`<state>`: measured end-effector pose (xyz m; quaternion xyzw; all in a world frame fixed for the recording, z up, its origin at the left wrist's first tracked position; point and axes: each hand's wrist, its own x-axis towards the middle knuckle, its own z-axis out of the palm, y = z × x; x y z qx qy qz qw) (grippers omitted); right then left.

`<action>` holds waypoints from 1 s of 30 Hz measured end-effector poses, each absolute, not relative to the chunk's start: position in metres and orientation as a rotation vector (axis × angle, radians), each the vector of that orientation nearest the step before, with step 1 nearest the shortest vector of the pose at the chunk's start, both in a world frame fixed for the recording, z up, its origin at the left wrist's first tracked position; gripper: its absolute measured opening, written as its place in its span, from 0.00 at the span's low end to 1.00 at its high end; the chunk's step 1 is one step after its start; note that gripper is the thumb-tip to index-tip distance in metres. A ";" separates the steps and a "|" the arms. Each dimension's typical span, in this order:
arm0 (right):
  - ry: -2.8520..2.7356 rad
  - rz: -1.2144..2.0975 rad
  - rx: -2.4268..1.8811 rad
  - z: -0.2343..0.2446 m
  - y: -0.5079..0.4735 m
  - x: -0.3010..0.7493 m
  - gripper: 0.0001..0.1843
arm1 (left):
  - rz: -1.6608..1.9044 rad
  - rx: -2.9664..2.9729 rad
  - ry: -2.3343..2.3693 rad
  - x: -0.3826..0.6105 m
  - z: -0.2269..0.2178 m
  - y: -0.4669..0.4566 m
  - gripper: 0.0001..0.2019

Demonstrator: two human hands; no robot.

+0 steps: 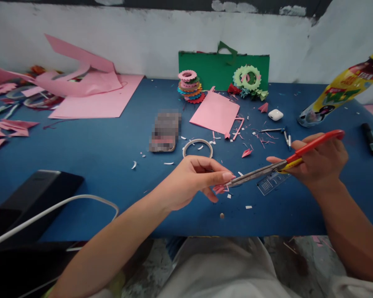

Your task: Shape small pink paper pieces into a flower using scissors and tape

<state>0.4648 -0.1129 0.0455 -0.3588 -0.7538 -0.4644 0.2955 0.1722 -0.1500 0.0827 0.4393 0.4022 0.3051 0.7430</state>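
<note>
Pinching a small pink paper piece [219, 188] between thumb and fingertips of the left hand [192, 181], above the blue worktop [118, 159], near its front edge and right of centre. Gripping red-and-yellow scissors [278, 166] in the right hand [323, 167], with fingers curled about the handles; reaching the pink piece with the blade tips. Can see fine printed marks on a clear template [272, 184] under the scissors, too small to read. Can see lettering on the yellow-and-red label of a bottle [342, 91] near the back edge, towards the right end, too blurred to read. Cannot make out the markings on a black marker [371, 140] by the right edge. Can also see a phone [166, 130], pixelated, left of a tape ring [184, 150], and, along the back edge, a green board [205, 64] behind stacked scalloped paper rings [191, 87].
</note>
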 end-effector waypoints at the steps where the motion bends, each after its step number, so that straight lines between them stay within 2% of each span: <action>1: -2.007 -1.250 -0.960 0.046 -0.113 0.465 0.21 | 0.666 0.966 0.874 0.172 0.083 -0.150 0.05; 30: -2.072 -1.116 -0.912 0.045 -0.115 0.460 0.20 | 0.646 0.967 0.908 0.173 0.080 -0.149 0.05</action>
